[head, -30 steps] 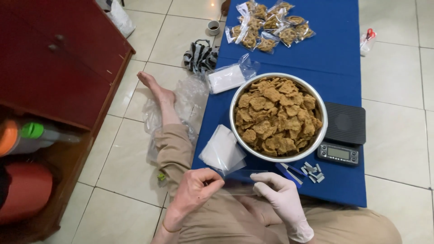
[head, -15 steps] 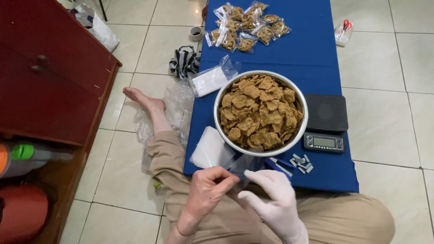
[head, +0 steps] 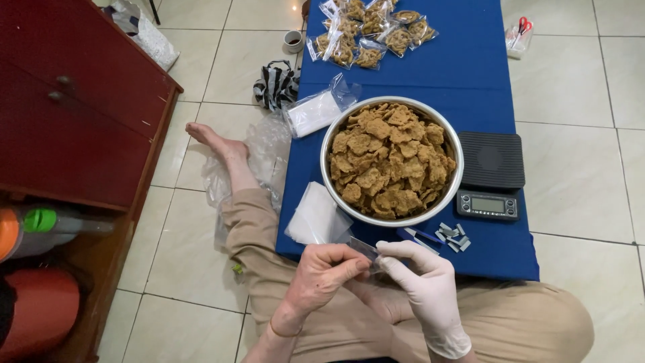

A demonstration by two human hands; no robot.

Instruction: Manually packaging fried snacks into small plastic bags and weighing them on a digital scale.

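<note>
head view: the bare left hand [head: 321,274] and the gloved right hand [head: 422,282] meet over the lap, both pinching a small clear bag [head: 366,250] between thumb and fingertips. the left hand's fingers are curled shut on the bag's left edge, the right hand's on its right edge; the bag sits between the two grips, just at the near edge of the blue mat [head: 470,81].

just beyond the grip stands a metal bowl [head: 328,144] heaped with brown chips [head: 390,161]. to the left of the grip, near the left hand, lies a stack of clear bags [head: 316,216]. just beyond the right hand are a few small grey clips [head: 451,235], and past them, right of the bowl, a black scale [head: 492,171]. further off, left of the bowl, lies another pack of bags [head: 314,113]. well away, at the far end of the mat, filled bags of chips [head: 369,33] are piled. a bare foot [head: 215,142] rests on the tile floor [head: 578,168] to the far left, beside a red cabinet [head: 74,114].
</note>
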